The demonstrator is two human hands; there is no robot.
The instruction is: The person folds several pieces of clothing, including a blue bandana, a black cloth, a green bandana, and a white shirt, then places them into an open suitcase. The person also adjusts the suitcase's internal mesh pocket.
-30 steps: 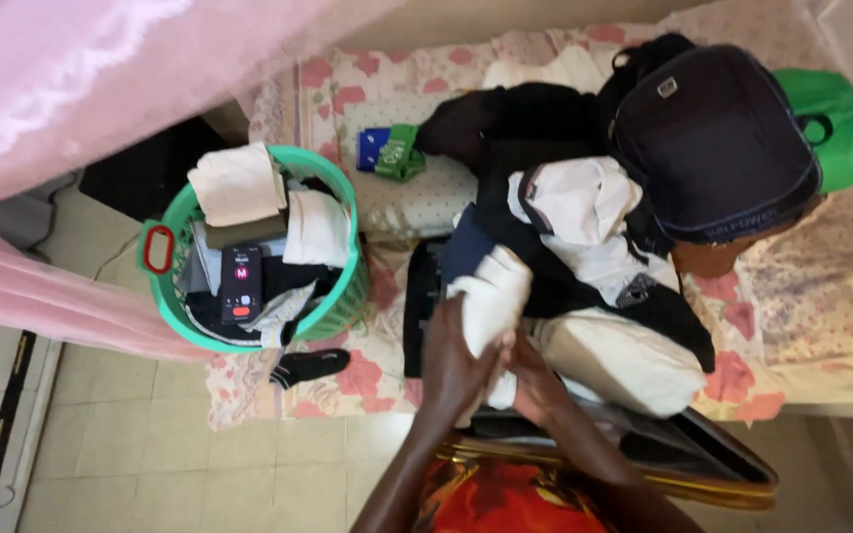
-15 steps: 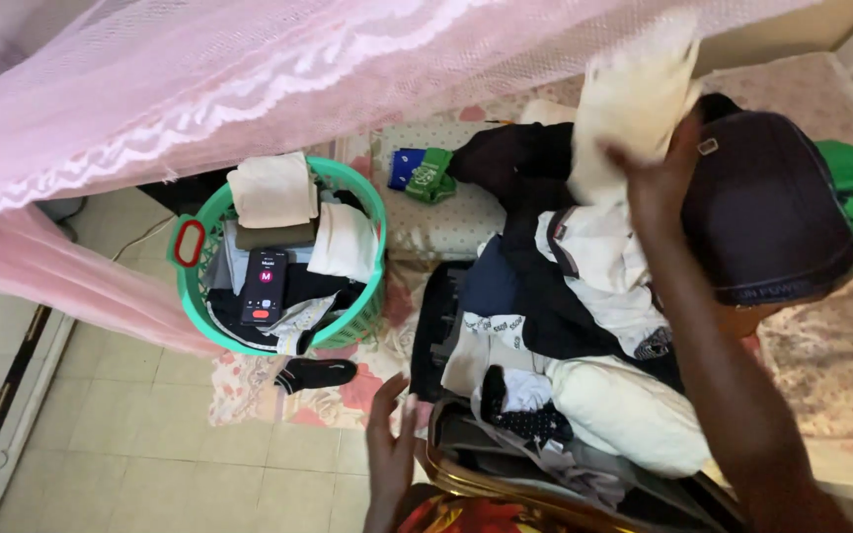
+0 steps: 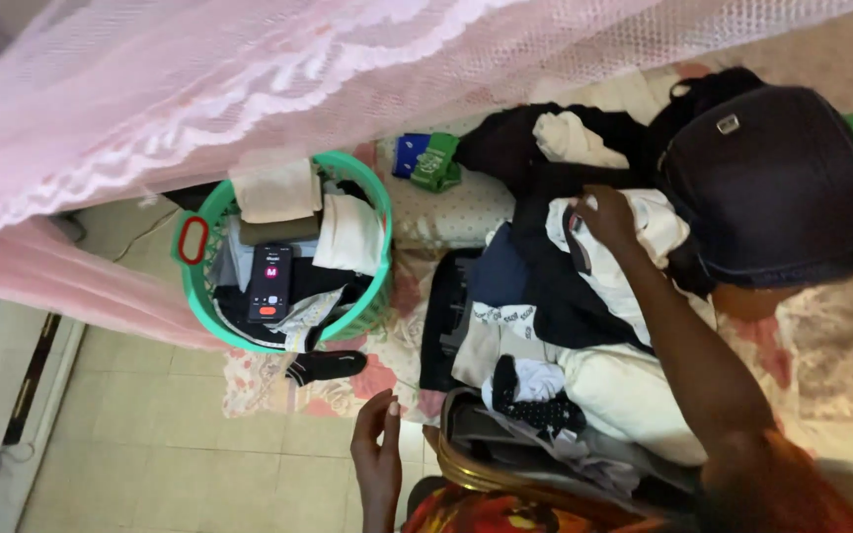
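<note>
Right hand (image 3: pixel 606 215) pinches a soft, light white garment (image 3: pixel 634 242) by its bunched top beside the dark backpack (image 3: pixel 772 188), left hand (image 3: pixel 379 456) spread, empty.

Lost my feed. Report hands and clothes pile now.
Right hand on the white garment atop the clothes pile, grip not clear. Left hand open, empty, low near the bed edge. Black backpack crowds the pile's far side.
</note>
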